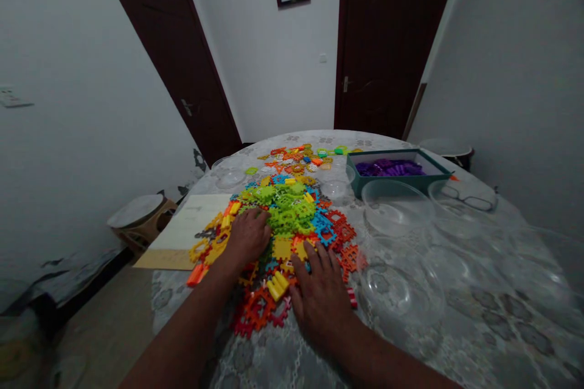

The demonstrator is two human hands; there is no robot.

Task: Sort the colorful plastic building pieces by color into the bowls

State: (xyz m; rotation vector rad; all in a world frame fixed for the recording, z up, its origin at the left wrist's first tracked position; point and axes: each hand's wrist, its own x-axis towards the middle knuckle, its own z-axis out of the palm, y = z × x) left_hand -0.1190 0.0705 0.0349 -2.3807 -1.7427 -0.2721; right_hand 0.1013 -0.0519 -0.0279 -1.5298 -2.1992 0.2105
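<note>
A broad pile of plastic pieces covers the middle of the table, with green pieces (pixel 292 209) heaped in its centre. My left hand (pixel 250 234) rests on the pile's left side, fingers curled against the edge of the green heap; what they hold, if anything, is hidden. Over the front right part, my right hand (pixel 322 292) lies with fingers spread, its fingertips touching a yellow square piece (pixel 301 250). Yellow cylinders (pixel 277 285) lie between the hands. Red pieces (pixel 260 310) are at the near edge, and blue pieces (pixel 323 228) lie right of the green ones.
Several clear bowls (pixel 399 285) stand on the right, near eyeglasses (pixel 469 199). A green-edged box (pixel 396 181) of purple pieces is behind them. A sheet of paper (pixel 187 228) lies left. Stools (pixel 137 209) stand beside the table.
</note>
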